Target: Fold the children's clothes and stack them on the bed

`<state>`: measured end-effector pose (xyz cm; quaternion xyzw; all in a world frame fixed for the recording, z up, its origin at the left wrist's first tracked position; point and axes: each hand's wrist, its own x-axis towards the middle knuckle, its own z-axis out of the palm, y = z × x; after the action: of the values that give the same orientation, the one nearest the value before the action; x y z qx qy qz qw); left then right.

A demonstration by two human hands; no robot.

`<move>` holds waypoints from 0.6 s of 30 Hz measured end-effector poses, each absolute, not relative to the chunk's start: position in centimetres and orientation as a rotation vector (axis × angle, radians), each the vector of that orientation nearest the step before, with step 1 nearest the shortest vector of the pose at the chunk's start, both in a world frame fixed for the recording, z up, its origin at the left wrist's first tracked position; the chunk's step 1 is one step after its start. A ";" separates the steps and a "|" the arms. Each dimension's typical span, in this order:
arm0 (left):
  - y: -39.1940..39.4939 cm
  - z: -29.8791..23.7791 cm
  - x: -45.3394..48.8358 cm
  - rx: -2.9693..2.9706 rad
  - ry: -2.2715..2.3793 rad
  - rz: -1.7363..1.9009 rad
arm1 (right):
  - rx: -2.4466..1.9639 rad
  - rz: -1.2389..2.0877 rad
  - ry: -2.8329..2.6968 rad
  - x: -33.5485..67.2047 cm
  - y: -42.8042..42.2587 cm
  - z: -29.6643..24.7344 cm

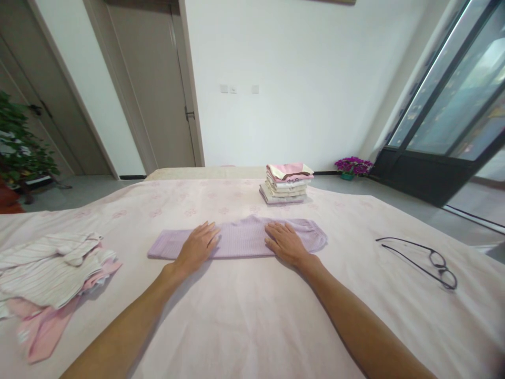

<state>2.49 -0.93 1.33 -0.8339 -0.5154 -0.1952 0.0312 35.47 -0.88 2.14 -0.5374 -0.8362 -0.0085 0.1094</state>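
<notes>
A: Where is the lilac garment point(240, 241)?

B: Flat on the pale pink sheet point(229, 316), folded into a long strip, its gathered end to the right.

A: What touches it?

B: The left hand point(199, 242), left of its middle, and the right hand point(287, 241), nearer the gathered end. Both hands rest palm down, fingers stretched out, lying on the fabric without gripping it.

A: Any lettering?

B: Beyond the lilac garment, towards its right end, stands a stack of folded clothes point(286, 190). Near its top are dark marks point(294, 179), perhaps lettering, too small to read. The lilac garment itself shows fine lines.

A: And to either side of it?

B: Left of it, well apart, a striped garment point(59, 263) lies loosely over pink fabric point(51, 329). Right of it, also apart, are glasses point(441, 268), arms unfolded and pointing towards it.

A: The purple flowers point(355, 164)?

B: Far beyond it, to the right, in a green pot point(347, 176).
</notes>
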 end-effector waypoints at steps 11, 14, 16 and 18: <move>2.2 -0.7 11.2 -2.894 -1.369 -0.341 | -1.494 0.006 -2.606 33.8 -1.2 1.5; 3.2 -0.6 10.1 -2.885 -1.378 -0.313 | -1.547 -0.004 -2.587 35.9 0.0 1.4; 3.6 -0.6 9.5 -2.887 -1.371 -0.299 | -1.578 -0.025 -2.561 37.6 0.8 1.3; 3.8 -0.5 8.9 -2.894 -1.354 -0.278 | -1.631 -0.061 -2.519 39.3 1.4 1.1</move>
<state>8.93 3.80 -0.50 -0.9018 -0.4220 -0.0868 -0.0329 39.30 1.37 1.15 -0.5419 -0.8373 -0.0203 0.0700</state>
